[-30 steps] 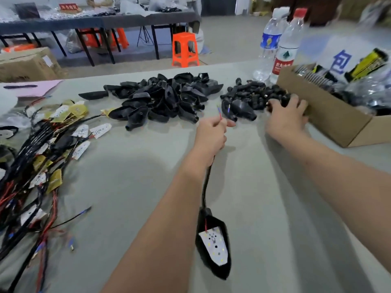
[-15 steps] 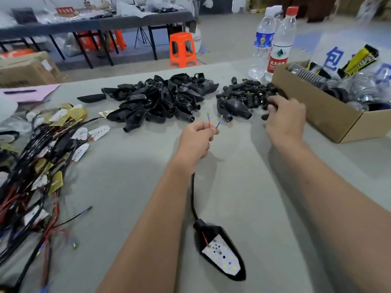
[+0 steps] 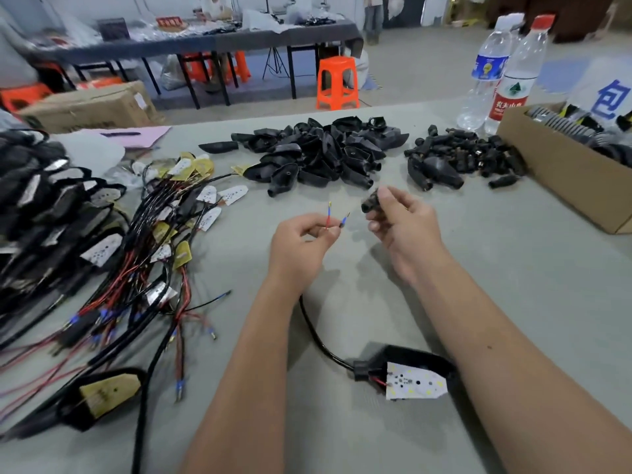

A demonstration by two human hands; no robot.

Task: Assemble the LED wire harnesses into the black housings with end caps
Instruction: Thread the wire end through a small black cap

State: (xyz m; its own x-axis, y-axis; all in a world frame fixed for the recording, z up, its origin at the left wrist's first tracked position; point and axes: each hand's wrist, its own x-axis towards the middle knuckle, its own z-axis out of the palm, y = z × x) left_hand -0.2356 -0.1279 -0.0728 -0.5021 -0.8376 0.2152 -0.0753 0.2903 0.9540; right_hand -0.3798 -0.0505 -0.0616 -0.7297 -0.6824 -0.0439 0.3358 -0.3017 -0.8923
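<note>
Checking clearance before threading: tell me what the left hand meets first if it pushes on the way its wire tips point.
Probably the black end cap held by the right hand; depth is uncertain.
</note>
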